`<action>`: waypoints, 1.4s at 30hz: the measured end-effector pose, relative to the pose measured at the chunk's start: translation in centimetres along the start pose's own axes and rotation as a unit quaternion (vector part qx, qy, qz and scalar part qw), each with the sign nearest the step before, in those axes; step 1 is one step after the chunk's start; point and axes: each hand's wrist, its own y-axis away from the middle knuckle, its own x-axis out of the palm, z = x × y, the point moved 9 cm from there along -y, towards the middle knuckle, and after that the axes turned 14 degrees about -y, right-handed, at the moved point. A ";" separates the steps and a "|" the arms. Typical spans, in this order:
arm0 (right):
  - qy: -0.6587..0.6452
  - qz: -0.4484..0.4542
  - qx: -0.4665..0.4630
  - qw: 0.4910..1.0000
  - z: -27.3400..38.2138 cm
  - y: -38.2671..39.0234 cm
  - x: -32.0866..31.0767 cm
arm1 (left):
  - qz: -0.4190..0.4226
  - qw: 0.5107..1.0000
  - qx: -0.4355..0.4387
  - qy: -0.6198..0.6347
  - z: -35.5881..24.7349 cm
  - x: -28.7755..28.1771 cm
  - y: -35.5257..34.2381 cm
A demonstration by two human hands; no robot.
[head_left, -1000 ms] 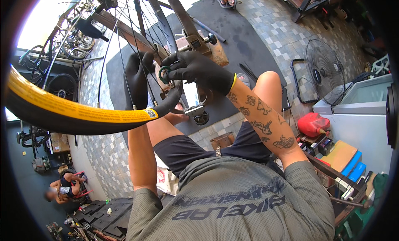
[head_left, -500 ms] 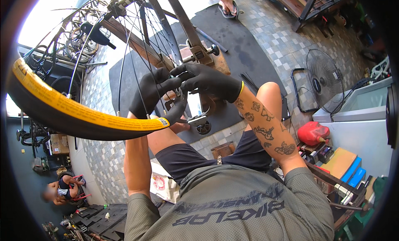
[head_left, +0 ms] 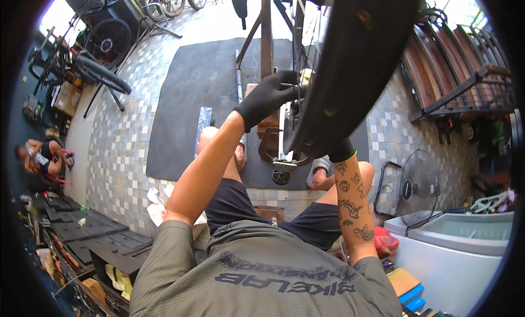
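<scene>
A spoked bicycle wheel (head_left: 350, 60) with a broad black outer face looms at the right centre, its lower end near my knees. My left hand (head_left: 268, 98), in a black glove, reaches to the wheel's left side. Its fingers stretch apart beside the spokes, and the tips are partly lost against the wheel. My right hand (head_left: 343, 151), gloved too, is behind the wheel's lower edge; only the cuff area shows and its fingers are hidden. A metal wheel stand (head_left: 266, 38) rises behind the wheel, and its base (head_left: 281, 166) sits between my feet.
A black mat (head_left: 175, 114) lies over the tiled floor. A fan (head_left: 418, 180) and a white chest freezer (head_left: 454, 262) stand at right, with a slatted wooden bench (head_left: 454, 76) beyond. Bicycles (head_left: 98, 71) fill the far left. Another person (head_left: 44, 155) sits at left.
The wheel has shifted from left to right in view, and its yellow band no longer shows. My hands, formerly close together at the stand, are now apart, the right one behind the wheel.
</scene>
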 end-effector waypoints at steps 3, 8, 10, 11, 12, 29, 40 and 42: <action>-0.120 -0.063 -0.031 0.990 -0.1 0.7 -1.3 | -0.009 0.999 -0.039 -0.015 0.0 0.5 -0.6; -0.036 -0.052 -0.223 0.973 3.6 3.4 0.1 | 0.027 0.988 -0.011 -0.153 -0.2 1.1 -1.9; -0.040 -0.068 -0.221 0.972 4.0 3.9 0.6 | 0.033 0.991 0.008 -0.127 -0.3 1.2 -2.0; -0.033 -0.067 -0.230 0.970 4.3 4.2 1.0 | 0.025 0.985 0.079 -0.149 -1.4 1.2 -1.8; 0.017 -0.080 -0.240 0.967 4.6 4.5 1.3 | 0.019 0.982 0.042 -0.185 -0.7 1.0 -2.0; 0.156 -0.097 -0.235 0.955 3.8 4.2 -0.5 | -0.154 0.955 -0.076 -0.242 3.1 -2.9 -0.5; 0.144 -0.124 -0.179 0.965 2.4 4.0 -2.1 | -0.074 0.989 0.004 -0.129 1.7 0.5 -1.5; 0.117 -0.128 -0.177 0.969 2.5 4.1 -2.0 | -0.058 0.984 -0.009 -0.168 2.0 0.6 -1.8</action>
